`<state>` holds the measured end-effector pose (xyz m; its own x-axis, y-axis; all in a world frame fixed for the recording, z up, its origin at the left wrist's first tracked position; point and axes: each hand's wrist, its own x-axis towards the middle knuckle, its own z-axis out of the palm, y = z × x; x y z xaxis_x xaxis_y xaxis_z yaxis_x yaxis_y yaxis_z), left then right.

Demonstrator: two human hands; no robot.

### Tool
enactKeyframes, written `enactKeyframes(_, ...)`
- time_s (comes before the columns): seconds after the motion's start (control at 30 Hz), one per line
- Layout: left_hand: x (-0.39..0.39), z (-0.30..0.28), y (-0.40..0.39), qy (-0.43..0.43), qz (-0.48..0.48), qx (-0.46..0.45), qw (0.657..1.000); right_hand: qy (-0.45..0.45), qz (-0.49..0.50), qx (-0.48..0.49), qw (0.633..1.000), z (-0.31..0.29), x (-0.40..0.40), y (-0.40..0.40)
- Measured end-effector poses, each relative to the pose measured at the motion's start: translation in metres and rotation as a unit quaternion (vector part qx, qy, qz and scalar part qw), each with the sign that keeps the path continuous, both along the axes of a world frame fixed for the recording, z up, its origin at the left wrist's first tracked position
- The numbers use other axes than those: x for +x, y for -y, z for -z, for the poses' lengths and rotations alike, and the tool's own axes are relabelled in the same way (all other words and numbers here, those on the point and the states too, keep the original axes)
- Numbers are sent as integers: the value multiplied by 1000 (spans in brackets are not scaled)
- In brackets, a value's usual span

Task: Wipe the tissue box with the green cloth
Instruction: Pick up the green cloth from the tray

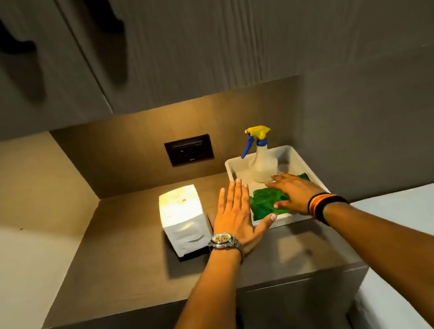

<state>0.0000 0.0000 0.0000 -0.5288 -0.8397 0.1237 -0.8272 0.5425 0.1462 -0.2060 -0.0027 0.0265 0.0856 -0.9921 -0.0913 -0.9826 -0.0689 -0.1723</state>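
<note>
A white tissue box (pixel 183 219) stands on the brown bedside counter (pixel 129 263), with a small yellowish spot on its top. The green cloth (pixel 266 205) lies crumpled in a white tray (pixel 302 163) to the right of the box. My left hand (pixel 237 216), with a watch on the wrist, hovers flat and open between the box and the tray, its thumb over the tray's front rim. My right hand (pixel 291 195), with dark bands on the wrist, rests spread on the cloth inside the tray. I cannot tell whether it grips the cloth.
A spray bottle (pixel 262 161) with a yellow and blue trigger stands at the back of the tray. A dark wall socket (pixel 189 150) sits on the back panel. Cabinets hang overhead. White bedding (pixel 424 222) lies to the right of the counter.
</note>
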Motion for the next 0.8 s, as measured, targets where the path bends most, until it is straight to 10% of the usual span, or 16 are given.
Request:
enactKeyframes(0.3, -15, 29, 30, 10, -28, 79, 996, -54, -76, 157, 983, 18, -16, 43)
enactKeyframes(0.8, 21, -38, 9, -42, 13, -18, 999, 90, 57, -19, 994, -5, 24, 32)
